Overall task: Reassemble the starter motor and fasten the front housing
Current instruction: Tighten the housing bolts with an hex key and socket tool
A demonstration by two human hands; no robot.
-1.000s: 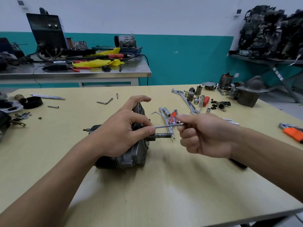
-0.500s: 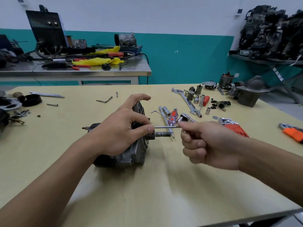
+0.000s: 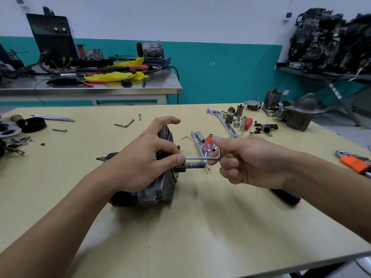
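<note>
The starter motor (image 3: 152,194) lies on its side at the middle of the yellow table (image 3: 200,227), dark body to the left, grey front housing to the right, shaft (image 3: 193,165) pointing right. My left hand (image 3: 144,159) grips the housing from above, thumb and forefinger at the tip of an L-shaped hex key (image 3: 202,157). My right hand (image 3: 247,159) pinches the key's bent end just right of the shaft. The key's long arm runs level into the housing face; the screw it meets is hidden by my left fingers.
Sockets, a spanner (image 3: 224,123) and a red-handled screwdriver (image 3: 206,145) lie just beyond my right hand. A second starter housing (image 3: 299,115) stands at the far right. An orange-handled tool (image 3: 355,163) lies right. Loose bolts, a hex key (image 3: 124,124) and rings lie at the left.
My right hand has turned the hex key, so its bent end now shows as an L beside my fingers. My left hand keeps its hold on the housing.
</note>
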